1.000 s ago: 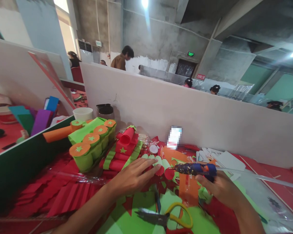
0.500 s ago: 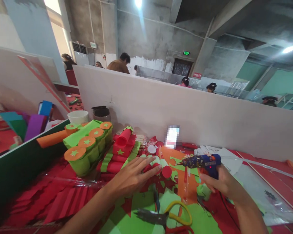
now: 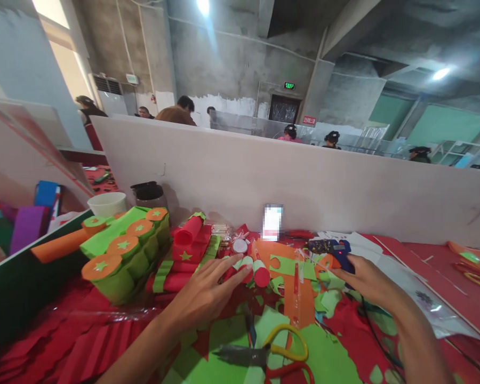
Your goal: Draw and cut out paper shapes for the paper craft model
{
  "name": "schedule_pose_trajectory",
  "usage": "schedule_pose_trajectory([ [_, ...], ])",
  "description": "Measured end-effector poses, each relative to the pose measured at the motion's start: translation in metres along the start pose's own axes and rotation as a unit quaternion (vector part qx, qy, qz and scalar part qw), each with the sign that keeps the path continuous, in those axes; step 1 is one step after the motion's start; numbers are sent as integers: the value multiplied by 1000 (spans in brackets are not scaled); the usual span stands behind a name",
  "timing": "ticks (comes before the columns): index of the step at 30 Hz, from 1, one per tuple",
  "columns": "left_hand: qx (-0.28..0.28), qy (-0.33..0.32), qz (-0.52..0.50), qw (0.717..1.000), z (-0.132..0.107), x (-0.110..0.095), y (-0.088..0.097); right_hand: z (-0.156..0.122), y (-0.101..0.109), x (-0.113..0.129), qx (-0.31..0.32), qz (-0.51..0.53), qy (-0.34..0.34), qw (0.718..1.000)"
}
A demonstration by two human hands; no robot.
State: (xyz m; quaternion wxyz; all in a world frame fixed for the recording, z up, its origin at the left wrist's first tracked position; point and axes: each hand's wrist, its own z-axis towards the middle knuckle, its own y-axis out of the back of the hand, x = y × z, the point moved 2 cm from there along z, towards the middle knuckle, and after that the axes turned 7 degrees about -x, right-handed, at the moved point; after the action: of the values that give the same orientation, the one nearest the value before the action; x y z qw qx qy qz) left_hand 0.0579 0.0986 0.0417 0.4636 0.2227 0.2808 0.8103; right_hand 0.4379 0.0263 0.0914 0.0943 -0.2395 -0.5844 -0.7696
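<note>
Beyond the left hand [image 3: 208, 290], 1 cup [image 3: 107, 206] hides its contents.

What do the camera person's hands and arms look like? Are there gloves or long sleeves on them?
The left hand and right hand are both bare, with no gloves. The left forearm and right forearm show no sleeves as far as the picture goes. I can't see any watch, bracelet or ring either.

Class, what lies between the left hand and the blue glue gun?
In the head view, mainly red-ended paper rolls, then a green paper strip over orange paper.
</note>
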Motion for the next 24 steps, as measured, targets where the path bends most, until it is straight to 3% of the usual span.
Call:
schedule_pose_trajectory([
  [6, 4, 5, 7, 1000, 3, -1, 2, 8, -18, -31, 32, -159, -46, 986],
  [9, 3, 4, 12, 1000, 4, -1, 3, 10, -34, -40, 71, -179, -54, 980],
  [18, 16, 0, 16, 1000, 5, 0, 4, 16, -66, -54, 102, -183, -59, 976],
  [21, 15, 12, 5, 1000, 4, 1, 3, 14, -60, -48, 106, -179, -71, 976],
  [24, 8, 20, -3, 1000, 3, 2, 3, 8, -43, -19, 71, -150, -48, 985],
])
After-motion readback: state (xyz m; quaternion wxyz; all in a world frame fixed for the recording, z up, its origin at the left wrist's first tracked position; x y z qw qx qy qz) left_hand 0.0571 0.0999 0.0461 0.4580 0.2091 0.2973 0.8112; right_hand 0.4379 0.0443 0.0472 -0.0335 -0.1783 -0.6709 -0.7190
